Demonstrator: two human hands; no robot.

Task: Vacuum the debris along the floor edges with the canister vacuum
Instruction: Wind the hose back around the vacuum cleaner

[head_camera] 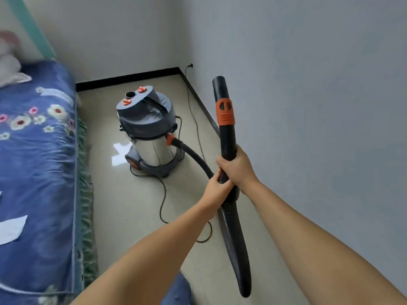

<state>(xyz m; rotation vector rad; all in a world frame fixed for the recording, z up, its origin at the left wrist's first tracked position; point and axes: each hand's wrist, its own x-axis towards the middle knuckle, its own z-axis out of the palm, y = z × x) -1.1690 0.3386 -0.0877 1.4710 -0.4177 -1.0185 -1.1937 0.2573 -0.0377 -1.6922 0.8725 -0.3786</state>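
Note:
A canister vacuum (pixel 147 128) with a steel drum, grey lid and orange knobs stands on the tiled floor (pixel 123 205) between the bed and the wall. Its black ribbed hose (pixel 236 245) loops from the drum's orange fitting down and back up to a black handle tube (pixel 223 113) with an orange collar, held upright in the air. My right hand (pixel 235 167) grips the tube just below the middle. My left hand (pixel 214 186) holds it right beneath, where tube meets hose. No nozzle is fitted on the tube's open upper end.
A bed with a blue flowered cover (pixel 37 155) fills the left side. A grey wall (pixel 308 84) runs along the right with a black skirting board (pixel 202 106). The vacuum's thin power cord (pixel 163 194) trails over the floor to a wall socket (pixel 191 65).

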